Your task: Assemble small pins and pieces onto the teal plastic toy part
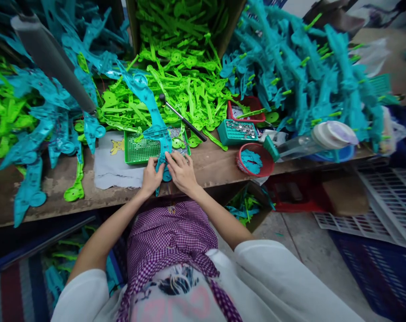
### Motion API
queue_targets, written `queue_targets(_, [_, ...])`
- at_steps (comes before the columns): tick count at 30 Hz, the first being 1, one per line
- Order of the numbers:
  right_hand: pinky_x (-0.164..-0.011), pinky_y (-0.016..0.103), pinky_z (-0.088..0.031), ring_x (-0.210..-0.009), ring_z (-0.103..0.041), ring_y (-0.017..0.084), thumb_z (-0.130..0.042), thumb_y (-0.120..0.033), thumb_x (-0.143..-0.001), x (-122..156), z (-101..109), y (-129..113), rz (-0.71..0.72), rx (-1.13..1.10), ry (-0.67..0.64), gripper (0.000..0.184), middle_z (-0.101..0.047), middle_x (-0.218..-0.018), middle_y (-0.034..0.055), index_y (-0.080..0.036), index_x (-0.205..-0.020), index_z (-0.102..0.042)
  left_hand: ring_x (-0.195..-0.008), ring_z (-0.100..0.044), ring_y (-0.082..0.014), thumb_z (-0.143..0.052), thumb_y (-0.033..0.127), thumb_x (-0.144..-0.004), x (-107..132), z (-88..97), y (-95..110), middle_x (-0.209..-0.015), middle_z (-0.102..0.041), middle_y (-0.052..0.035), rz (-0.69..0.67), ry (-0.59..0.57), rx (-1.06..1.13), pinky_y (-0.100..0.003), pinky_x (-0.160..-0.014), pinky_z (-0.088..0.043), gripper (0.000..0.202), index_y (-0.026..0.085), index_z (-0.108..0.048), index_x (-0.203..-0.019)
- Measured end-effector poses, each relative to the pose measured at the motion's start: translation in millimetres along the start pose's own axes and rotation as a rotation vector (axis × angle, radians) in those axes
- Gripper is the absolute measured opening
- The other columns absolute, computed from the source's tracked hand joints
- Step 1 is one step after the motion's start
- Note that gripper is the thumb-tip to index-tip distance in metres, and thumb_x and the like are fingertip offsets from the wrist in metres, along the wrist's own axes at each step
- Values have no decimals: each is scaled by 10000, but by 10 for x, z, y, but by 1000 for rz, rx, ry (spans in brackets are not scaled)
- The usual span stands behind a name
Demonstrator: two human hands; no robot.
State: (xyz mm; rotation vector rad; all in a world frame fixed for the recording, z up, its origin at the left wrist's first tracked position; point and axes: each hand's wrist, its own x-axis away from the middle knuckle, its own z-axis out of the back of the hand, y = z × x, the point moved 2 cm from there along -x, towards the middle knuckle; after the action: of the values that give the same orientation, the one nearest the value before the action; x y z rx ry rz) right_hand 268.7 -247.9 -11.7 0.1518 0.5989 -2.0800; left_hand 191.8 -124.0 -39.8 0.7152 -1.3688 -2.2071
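Observation:
A long blue plastic shell [154, 117] lies over the table's front edge, its far end resting among green plastic parts. My left hand [152, 176] grips the near end from the left, thumb on top. From the right, my right hand [182, 173] holds the same end, with its fingertips pressed on the surface. Whatever small piece may be under those fingertips is hidden. Behind the hands, the shell crosses a green basket [136, 151] with small metal pieces in its right part. A black-handled tool with a metal shaft [181, 117] lies just beyond.
Green parts [186, 89] pile up from a cardboard box. Blue shells stand heaped at right [297, 76] and left [42, 125]. A red basket [272, 167], a teal basket of metal pieces [236, 138] and a bottle [310, 143] stand right. A grey rod [55, 67] hangs upper left.

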Motion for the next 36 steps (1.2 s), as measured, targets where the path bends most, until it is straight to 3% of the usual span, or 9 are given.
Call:
queue_targets(6, [-1112,506,-321,-1285,-478,204,-254,-377,-1021,94,-46,-108,-182,-61,-51,466,-545,-1368,65,-314,-1466,-378,-801,-666,-208,-582,406,-860,-8,1,13,-868,-685,-58,-12,-9,-4,-331,-725,-507,229,213,-489,-942])
queue_targets(10, [-1092,607,-317,-1354,-408,262,-299,-419,-1008,23,50,-114,-187,-110,-43,444,-481,-1438,70,-356,-1431,-420,-796,-666,-209,-582,418,-852,-14,17,5,-861,-685,-58,5,2,8,-327,-718,-506,244,208,-498,-944])
queue_targets(13, [-1058,584,-373,-1352,-406,285,-394,-442,-981,-182,272,-143,-182,-214,92,384,-498,-1421,77,-332,-1310,-559,-790,-664,-205,-597,447,-836,-16,24,0,-859,-684,-53,11,-9,18,-317,-707,-504,282,205,-503,-944])
queue_targets(16, [-954,409,-493,-1152,-568,203,-431,-421,-972,-348,512,-100,-208,-454,340,334,-613,-1235,81,-269,-1186,-638,-793,-662,-206,-610,461,-819,-16,30,-1,-853,-680,-44,37,-1,1,-312,-708,-501,304,205,-503,-942])
queue_targets(19, [-776,312,-528,-911,-627,166,-501,-423,-936,-330,716,209,-271,-558,472,285,-676,-965,56,-220,-977,-697,-785,-662,-209,-603,450,-813,-13,35,-3,-841,-676,-36,86,12,-10,-314,-701,-499,298,206,-500,-951])
queue_targets(23, [-804,338,-495,-836,-613,178,-546,-390,-903,-320,1032,1060,-411,-275,531,253,-679,-901,56,-190,-898,-702,-823,-667,-222,-603,425,-800,-20,27,-1,-859,-680,-43,94,-8,-11,-333,-741,-502,281,211,-496,-947])
queue_targets(27, [-840,376,-450,-890,-603,232,-574,-274,-862,-606,1181,1818,-551,106,298,180,-663,-954,100,-168,-877,-718,-811,-669,-217,-597,423,-802,-30,14,13,-856,-679,-37,85,-24,-10,-333,-739,-504,275,215,-490,-947])
queue_targets(31, [-812,391,-444,-911,-601,260,-602,-240,-832,-766,1057,2110,-573,224,82,165,-646,-1000,122,-162,-907,-726,-825,-671,-213,-592,417,-812,-20,13,27,-857,-685,-36,75,-23,-18,-331,-750,-506,266,216,-485,-950])
queue_targets(36, [-803,418,-454,-785,-581,215,-704,-335,-763,-756,953,2308,-508,136,154,173,-597,-769,69,-164,-741,-697,-824,-674,-208,-599,402,-823,-9,3,2,-875,-691,-43,74,-38,19,-329,-739,-510,254,214,-482,-948])
